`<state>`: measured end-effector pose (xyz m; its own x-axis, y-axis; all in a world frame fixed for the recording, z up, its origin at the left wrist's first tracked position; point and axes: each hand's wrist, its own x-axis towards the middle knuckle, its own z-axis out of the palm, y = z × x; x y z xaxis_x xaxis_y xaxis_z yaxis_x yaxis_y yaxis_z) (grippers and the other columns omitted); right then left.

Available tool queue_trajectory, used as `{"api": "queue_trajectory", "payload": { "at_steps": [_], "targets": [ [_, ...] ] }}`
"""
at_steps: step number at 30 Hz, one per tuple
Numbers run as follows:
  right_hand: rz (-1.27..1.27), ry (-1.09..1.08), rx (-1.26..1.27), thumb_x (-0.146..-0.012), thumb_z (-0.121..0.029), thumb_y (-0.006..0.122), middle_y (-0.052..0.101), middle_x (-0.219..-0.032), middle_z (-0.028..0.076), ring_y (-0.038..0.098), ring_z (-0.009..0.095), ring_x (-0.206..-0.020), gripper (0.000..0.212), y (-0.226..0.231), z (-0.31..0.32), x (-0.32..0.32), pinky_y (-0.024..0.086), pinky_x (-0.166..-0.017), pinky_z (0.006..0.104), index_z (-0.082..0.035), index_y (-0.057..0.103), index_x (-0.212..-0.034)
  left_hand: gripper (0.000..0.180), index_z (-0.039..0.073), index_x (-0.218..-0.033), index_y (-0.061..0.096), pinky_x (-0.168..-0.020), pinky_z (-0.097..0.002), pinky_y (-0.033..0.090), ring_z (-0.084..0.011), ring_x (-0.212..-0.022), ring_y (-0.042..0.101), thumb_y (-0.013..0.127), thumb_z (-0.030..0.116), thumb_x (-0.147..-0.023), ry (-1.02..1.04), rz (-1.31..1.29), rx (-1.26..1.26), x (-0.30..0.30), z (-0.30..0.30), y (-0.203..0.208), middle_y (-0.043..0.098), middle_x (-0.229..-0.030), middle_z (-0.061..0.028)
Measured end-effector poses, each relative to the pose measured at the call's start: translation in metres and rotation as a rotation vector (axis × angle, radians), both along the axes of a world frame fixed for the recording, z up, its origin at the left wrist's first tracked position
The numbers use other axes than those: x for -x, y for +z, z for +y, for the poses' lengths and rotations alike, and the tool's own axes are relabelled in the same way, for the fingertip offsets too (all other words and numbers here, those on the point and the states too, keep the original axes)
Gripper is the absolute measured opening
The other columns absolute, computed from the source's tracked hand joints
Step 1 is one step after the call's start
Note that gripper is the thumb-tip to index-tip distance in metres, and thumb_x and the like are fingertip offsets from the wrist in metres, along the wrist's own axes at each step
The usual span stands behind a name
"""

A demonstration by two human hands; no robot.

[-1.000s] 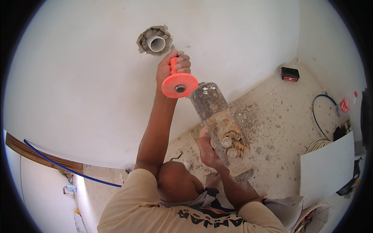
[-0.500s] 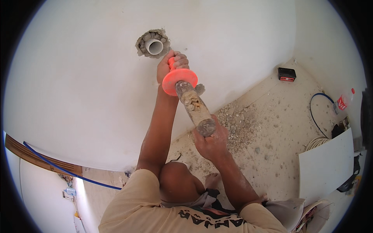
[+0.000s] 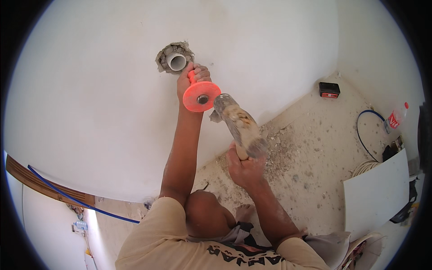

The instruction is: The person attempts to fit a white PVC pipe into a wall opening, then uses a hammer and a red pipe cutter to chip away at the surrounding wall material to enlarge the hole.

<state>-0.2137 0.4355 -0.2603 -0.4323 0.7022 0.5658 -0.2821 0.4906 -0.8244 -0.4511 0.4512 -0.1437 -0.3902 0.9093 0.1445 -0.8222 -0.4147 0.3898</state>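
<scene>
My left hand (image 3: 183,84) is closed round the orange grip of a chisel (image 3: 191,97). The chisel's round hand guard faces me, with the metal striking end showing at its centre. Its tip is hidden behind my hand, beside a broken-out hole (image 3: 162,59) in the white wall. A white pipe (image 3: 176,62) sticks out of that hole. In my right hand (image 3: 247,174) is a club hammer (image 3: 239,120), its worn head slightly blurred and just right of the guard, apart from the chisel's end. Behind the hammer head, a small grey chipped patch (image 3: 215,117) shows in the wall.
Rubble (image 3: 285,155) lies on the floor below the wall. Toward the right are a black and red box (image 3: 329,89), a plastic bottle (image 3: 396,118), a blue hose (image 3: 360,130) and a white board (image 3: 377,191). A blue tube (image 3: 85,199) crosses the left side.
The hammer head has drawn back from the chisel, down and to the right, uncovering its striking end. My left hand still grips the chisel. The view has shifted slightly.
</scene>
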Motion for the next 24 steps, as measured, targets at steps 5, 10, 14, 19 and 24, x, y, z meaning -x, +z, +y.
{"api": "queue_trajectory", "payload": {
  "at_steps": [5, 10, 14, 19, 24],
  "targets": [
    [-0.030, -0.244, -0.477, -0.082, 0.003, 0.065, 0.064, -0.096, 0.016, 0.063, 0.024, -0.090, 0.011, 0.020, 0.007, -0.028, 0.052, -0.078, 0.0349, 0.005, 0.063, -0.093, 0.021, 0.006, -0.087, 0.048, -0.046, -0.0249, 0.044, -0.0110, -0.056, 0.046, 0.045, 0.019, -0.103, 0.155, 0.066, 0.136, -0.019, 0.005, 0.000, 0.049, -0.073, -0.0015],
    [0.025, -0.248, -0.528, -0.081, 0.006, 0.066, 0.064, -0.093, 0.016, 0.063, 0.024, -0.082, 0.006, 0.027, 0.004, -0.040, 0.053, -0.074, 0.0345, 0.008, 0.063, -0.087, 0.019, 0.006, -0.088, 0.049, -0.045, -0.0244, 0.043, -0.0107, -0.056, 0.046, 0.045, 0.018, -0.102, 0.137, 0.037, 0.103, -0.013, 0.000, 0.001, 0.049, -0.073, -0.0011],
    [-0.170, -0.030, -0.581, -0.082, 0.005, 0.065, 0.065, -0.087, 0.018, 0.065, 0.029, -0.074, 0.008, 0.011, 0.005, -0.028, 0.054, -0.069, 0.0362, 0.010, 0.062, -0.087, 0.020, 0.006, -0.087, 0.049, -0.046, -0.0241, 0.043, -0.0108, -0.055, 0.046, 0.045, 0.018, -0.102, 0.035, -0.092, 0.055, -0.017, -0.001, 0.008, 0.049, -0.072, -0.0009],
    [0.021, 0.167, 0.141, -0.080, -0.007, 0.070, 0.067, -0.088, 0.015, 0.066, 0.033, -0.071, 0.023, 0.020, 0.000, 0.017, 0.054, -0.064, 0.0399, 0.000, 0.059, -0.099, 0.023, 0.007, -0.082, 0.048, -0.047, -0.0242, 0.043, -0.0109, -0.055, 0.046, 0.045, 0.018, -0.102, 0.117, 0.055, 0.095, -0.010, 0.004, 0.000, 0.049, -0.071, -0.0008],
    [-0.092, -0.127, -0.320, -0.081, -0.008, 0.070, 0.066, -0.097, 0.016, 0.066, 0.033, -0.075, 0.024, -0.005, -0.003, 0.002, 0.054, -0.064, 0.0395, -0.002, 0.060, -0.102, 0.022, 0.007, -0.082, 0.046, -0.047, -0.0247, 0.043, -0.0108, -0.055, 0.045, 0.045, 0.018, -0.102, 0.156, 0.036, 0.072, -0.011, 0.008, 0.001, 0.047, -0.071, -0.0005]
  ]
}}
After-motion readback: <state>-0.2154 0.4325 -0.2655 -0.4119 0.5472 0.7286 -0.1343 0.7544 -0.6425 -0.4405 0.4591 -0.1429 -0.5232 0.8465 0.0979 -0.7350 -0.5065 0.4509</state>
